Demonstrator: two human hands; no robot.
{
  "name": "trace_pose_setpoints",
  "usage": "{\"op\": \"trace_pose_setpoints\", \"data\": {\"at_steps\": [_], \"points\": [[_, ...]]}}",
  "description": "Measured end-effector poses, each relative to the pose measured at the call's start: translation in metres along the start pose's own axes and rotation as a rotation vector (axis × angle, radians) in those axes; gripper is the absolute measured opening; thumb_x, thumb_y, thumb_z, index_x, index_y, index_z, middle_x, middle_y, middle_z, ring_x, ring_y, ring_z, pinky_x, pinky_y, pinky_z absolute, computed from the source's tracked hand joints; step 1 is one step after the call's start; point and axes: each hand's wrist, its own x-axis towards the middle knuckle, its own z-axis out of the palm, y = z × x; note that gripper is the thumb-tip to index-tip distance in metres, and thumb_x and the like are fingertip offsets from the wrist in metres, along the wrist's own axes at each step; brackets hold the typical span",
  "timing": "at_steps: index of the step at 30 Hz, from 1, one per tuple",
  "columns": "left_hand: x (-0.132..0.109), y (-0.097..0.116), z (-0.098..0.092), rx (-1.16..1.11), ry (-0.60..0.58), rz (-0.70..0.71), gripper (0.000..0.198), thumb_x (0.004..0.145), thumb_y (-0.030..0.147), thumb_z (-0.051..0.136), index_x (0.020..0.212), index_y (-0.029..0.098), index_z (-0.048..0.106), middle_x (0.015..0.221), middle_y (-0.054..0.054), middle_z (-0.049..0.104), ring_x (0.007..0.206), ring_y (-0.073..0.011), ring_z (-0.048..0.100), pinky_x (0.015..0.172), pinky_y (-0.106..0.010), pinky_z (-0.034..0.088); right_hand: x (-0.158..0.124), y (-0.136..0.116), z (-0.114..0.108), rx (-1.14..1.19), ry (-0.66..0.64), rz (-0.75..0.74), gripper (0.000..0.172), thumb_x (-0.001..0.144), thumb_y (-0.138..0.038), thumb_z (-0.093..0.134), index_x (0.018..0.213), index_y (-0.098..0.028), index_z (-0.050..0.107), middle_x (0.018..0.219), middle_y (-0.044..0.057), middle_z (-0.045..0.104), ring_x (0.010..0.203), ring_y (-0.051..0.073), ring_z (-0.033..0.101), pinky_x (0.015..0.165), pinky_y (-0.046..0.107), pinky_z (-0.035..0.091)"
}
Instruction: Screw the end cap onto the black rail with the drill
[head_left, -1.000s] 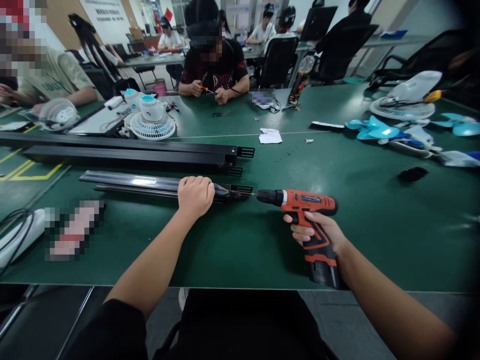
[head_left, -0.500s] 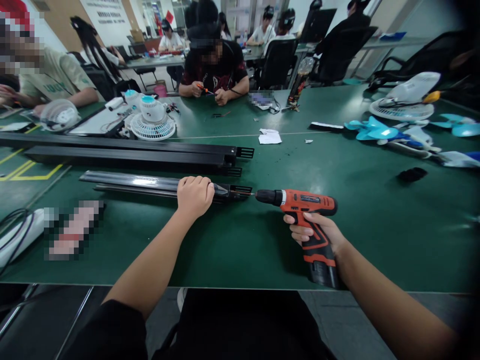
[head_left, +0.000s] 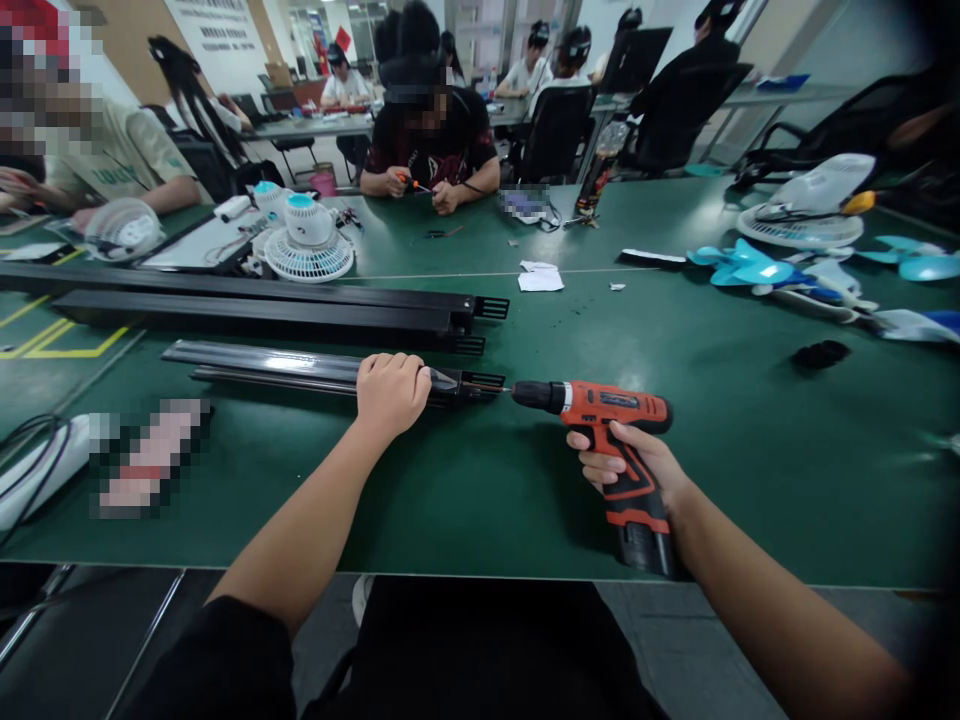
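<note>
My left hand (head_left: 391,396) is closed over a long black plastic housing (head_left: 270,360) lying on the green table, near its right end. That end has a slotted black piece (head_left: 484,384). In my right hand (head_left: 637,455) is an orange and black cordless drill (head_left: 615,400), held by its grip with the chuck pointing left. The thin bit reaches into the slotted end of the housing; its tip is hidden there. Behind, two more long black housings (head_left: 262,310) lie side by side, with similar slotted ends.
White fan parts (head_left: 307,240) lie at the back left, and blue fan blades (head_left: 742,262) at the right. A paper scrap (head_left: 540,277) and a small black piece (head_left: 821,354) are on the table. Across it, a person (head_left: 427,130) holds an orange screwdriver (head_left: 412,184).
Both hands, the drill and the housing keep nearly the same places. The whole view has shifted very slightly.
</note>
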Motion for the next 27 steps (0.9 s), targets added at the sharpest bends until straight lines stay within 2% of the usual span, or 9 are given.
{"op": "trace_pose_setpoints", "data": {"at_steps": [5, 11, 17, 23, 27], "points": [[-0.0001, 0.0001, 0.0004, 0.004, 0.018, 0.009, 0.041, 0.104, 0.035, 0.036, 0.096, 0.022, 0.073, 0.093, -0.009, 0.077, 0.090, -0.0292, 0.066, 0.092, -0.046, 0.042, -0.0004, 0.0003, 0.0002, 0.016, -0.019, 0.000, 0.029, 0.086, -0.039, 0.079, 0.095, -0.015, 0.066, 0.067, -0.003, 0.049, 0.051, 0.007, 0.029, 0.049, 0.016, 0.046], [0.0005, 0.0021, -0.0039, -0.011, -0.050, -0.017, 0.045, 0.105, 0.036, 0.033, 0.099, 0.019, 0.074, 0.099, -0.010, 0.077, 0.096, -0.0304, 0.066, 0.096, -0.048, 0.042, -0.0003, -0.0009, 0.0000, 0.022, 0.011, -0.020, 0.027, 0.086, -0.036, 0.078, 0.097, -0.016, 0.065, 0.072, -0.001, 0.056, 0.050, 0.008, 0.034, 0.047, 0.019, 0.047], [0.0009, 0.0019, -0.0043, -0.012, -0.078, -0.034, 0.044, 0.105, 0.036, 0.033, 0.101, 0.020, 0.073, 0.101, -0.010, 0.076, 0.098, -0.0305, 0.065, 0.098, -0.048, 0.040, -0.0001, -0.0012, 0.0027, 0.014, 0.033, -0.021, 0.028, 0.084, -0.037, 0.080, 0.096, -0.017, 0.065, 0.072, -0.001, 0.057, 0.049, 0.007, 0.034, 0.046, 0.019, 0.048], [0.0002, 0.0015, -0.0032, -0.008, -0.073, -0.032, 0.044, 0.105, 0.036, 0.033, 0.101, 0.019, 0.073, 0.101, -0.010, 0.076, 0.098, -0.0301, 0.065, 0.098, -0.047, 0.039, 0.0004, -0.0002, 0.0031, 0.051, 0.085, -0.037, 0.031, 0.081, -0.035, 0.083, 0.097, -0.016, 0.066, 0.084, 0.003, 0.063, 0.049, 0.005, 0.034, 0.046, 0.017, 0.048], [0.0000, 0.0010, -0.0024, -0.021, -0.070, -0.032, 0.044, 0.106, 0.037, 0.033, 0.101, 0.019, 0.073, 0.101, -0.010, 0.076, 0.098, -0.0301, 0.065, 0.098, -0.047, 0.039, 0.0005, 0.0000, 0.0032, 0.051, 0.077, -0.019, 0.030, 0.081, -0.036, 0.083, 0.096, -0.015, 0.067, 0.081, 0.003, 0.063, 0.049, 0.005, 0.034, 0.045, 0.017, 0.048]]}}
